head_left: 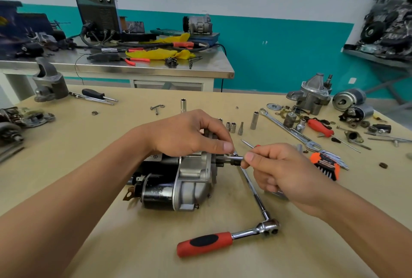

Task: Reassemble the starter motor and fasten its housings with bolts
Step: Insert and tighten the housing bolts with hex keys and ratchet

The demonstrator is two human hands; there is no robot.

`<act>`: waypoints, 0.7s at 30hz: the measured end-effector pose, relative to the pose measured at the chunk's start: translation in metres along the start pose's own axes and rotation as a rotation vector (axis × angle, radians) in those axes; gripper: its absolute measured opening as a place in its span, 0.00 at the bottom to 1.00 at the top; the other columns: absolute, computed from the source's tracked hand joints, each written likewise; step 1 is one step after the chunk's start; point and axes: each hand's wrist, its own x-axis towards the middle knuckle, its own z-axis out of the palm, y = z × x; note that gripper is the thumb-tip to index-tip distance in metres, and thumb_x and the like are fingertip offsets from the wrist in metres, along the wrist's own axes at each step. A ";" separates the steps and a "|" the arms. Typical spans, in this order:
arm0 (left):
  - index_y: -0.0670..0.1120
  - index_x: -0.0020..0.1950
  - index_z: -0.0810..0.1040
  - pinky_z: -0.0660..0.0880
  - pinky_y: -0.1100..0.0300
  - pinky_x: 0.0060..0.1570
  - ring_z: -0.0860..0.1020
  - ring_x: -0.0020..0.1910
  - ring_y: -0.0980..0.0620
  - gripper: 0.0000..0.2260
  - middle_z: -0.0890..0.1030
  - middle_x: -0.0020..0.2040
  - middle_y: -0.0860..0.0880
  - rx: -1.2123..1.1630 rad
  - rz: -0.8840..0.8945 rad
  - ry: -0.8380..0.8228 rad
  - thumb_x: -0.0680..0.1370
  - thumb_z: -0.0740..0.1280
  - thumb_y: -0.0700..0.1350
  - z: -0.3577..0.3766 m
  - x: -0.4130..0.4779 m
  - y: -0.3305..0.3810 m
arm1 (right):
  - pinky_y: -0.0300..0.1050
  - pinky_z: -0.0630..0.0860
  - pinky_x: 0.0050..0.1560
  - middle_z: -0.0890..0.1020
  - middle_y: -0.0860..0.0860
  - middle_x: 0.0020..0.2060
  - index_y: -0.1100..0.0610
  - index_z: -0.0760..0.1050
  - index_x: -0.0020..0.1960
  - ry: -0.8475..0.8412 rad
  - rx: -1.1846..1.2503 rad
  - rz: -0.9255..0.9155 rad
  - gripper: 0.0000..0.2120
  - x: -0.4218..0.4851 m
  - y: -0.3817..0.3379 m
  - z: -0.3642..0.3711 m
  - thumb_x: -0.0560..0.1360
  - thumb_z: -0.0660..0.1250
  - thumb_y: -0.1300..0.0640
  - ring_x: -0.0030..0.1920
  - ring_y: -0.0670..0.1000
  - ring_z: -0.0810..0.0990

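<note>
Hands [223,150] on VW-badged starter motor [176,184]

- Bright, even indoor light; soft, faint shadows on table [111,188].
- Glare along steel bench [156,69] edge.
- Wide-angle bending at edges.
- Slight blur toward far corners.

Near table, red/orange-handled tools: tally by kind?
Ratchet wrench, red-and-black grip: 1
Screwdriver, red handle, lying at right: 1
Hex key set, orange holder: 1
Total: 3
An orange bit shows at the right hand; cannot tell what it belongs to, not counted.
</note>
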 end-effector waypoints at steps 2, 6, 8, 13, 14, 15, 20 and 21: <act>0.50 0.47 0.87 0.76 0.41 0.56 0.80 0.51 0.41 0.09 0.84 0.50 0.44 0.019 0.010 -0.017 0.72 0.74 0.53 0.002 0.002 0.004 | 0.36 0.61 0.24 0.64 0.49 0.22 0.61 0.79 0.41 -0.039 0.063 0.102 0.14 0.000 -0.007 -0.001 0.82 0.62 0.58 0.22 0.46 0.60; 0.48 0.43 0.87 0.75 0.45 0.49 0.79 0.47 0.39 0.11 0.84 0.47 0.41 0.026 0.005 -0.021 0.68 0.75 0.54 0.003 0.006 0.009 | 0.37 0.56 0.23 0.63 0.49 0.22 0.61 0.78 0.44 -0.072 0.085 0.159 0.14 -0.002 -0.011 0.002 0.83 0.60 0.57 0.22 0.45 0.59; 0.51 0.41 0.87 0.75 0.43 0.51 0.78 0.48 0.38 0.08 0.84 0.47 0.41 0.037 -0.002 -0.029 0.67 0.75 0.54 0.003 0.005 0.011 | 0.38 0.58 0.25 0.64 0.48 0.22 0.59 0.79 0.45 -0.034 -0.039 0.081 0.14 -0.002 -0.009 0.005 0.83 0.60 0.54 0.23 0.45 0.59; 0.50 0.40 0.87 0.76 0.48 0.53 0.79 0.50 0.42 0.04 0.84 0.49 0.43 0.072 -0.042 -0.026 0.69 0.78 0.48 0.002 0.005 0.013 | 0.38 0.69 0.29 0.76 0.45 0.26 0.47 0.80 0.47 0.047 -0.353 -0.228 0.12 0.001 -0.003 0.003 0.79 0.62 0.42 0.26 0.43 0.74; 0.49 0.40 0.87 0.75 0.51 0.52 0.79 0.50 0.43 0.02 0.84 0.49 0.44 0.073 -0.049 -0.024 0.70 0.78 0.46 0.002 0.005 0.011 | 0.38 0.72 0.32 0.80 0.47 0.31 0.44 0.78 0.49 0.041 -0.470 -0.334 0.13 0.000 -0.001 -0.002 0.76 0.64 0.37 0.31 0.44 0.77; 0.49 0.40 0.87 0.75 0.53 0.51 0.79 0.50 0.44 0.02 0.84 0.49 0.44 0.071 -0.055 -0.022 0.71 0.78 0.45 0.002 0.005 0.010 | 0.37 0.73 0.33 0.81 0.47 0.35 0.42 0.77 0.51 0.040 -0.596 -0.435 0.14 -0.001 0.001 -0.010 0.74 0.65 0.34 0.33 0.45 0.77; 0.48 0.40 0.87 0.75 0.58 0.52 0.80 0.52 0.45 0.03 0.84 0.48 0.45 0.042 -0.059 -0.018 0.70 0.78 0.46 0.002 0.006 0.007 | 0.37 0.75 0.38 0.82 0.42 0.36 0.54 0.85 0.51 0.094 -0.867 -0.808 0.16 -0.004 0.002 -0.049 0.75 0.71 0.42 0.36 0.44 0.79; 0.49 0.40 0.87 0.75 0.60 0.51 0.80 0.51 0.46 0.04 0.84 0.48 0.46 0.034 -0.059 -0.017 0.69 0.78 0.47 0.001 0.006 0.007 | 0.36 0.74 0.36 0.82 0.44 0.34 0.55 0.86 0.48 0.086 -0.836 -0.814 0.14 -0.004 0.004 -0.047 0.77 0.70 0.44 0.34 0.44 0.79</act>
